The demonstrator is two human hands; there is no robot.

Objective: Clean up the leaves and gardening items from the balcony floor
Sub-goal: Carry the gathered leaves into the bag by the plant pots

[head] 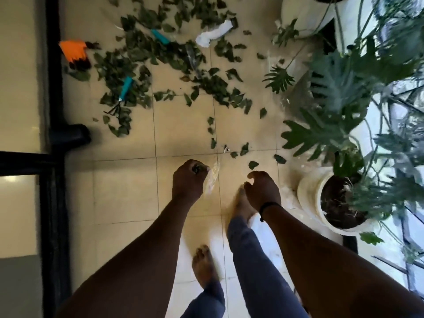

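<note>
Barely begun: the left hand [188, 177] grips a clear bag [211, 177], the right hand [263, 189] hangs loosely curled and empty; leaves [142, 53], rake [121, 95] and glove [73, 50] still litter the floor [183, 125].

Beige tiled floor [183, 125], scattered leaves [142, 53], teal hand rake [122, 92], orange glove [73, 50], white cloth [212, 34]

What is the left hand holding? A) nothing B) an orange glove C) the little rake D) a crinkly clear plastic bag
D: the left hand is curled round the top of a crinkly clear plastic bag, while the orange glove and the little rake lie on the floor among the leaves.
</note>
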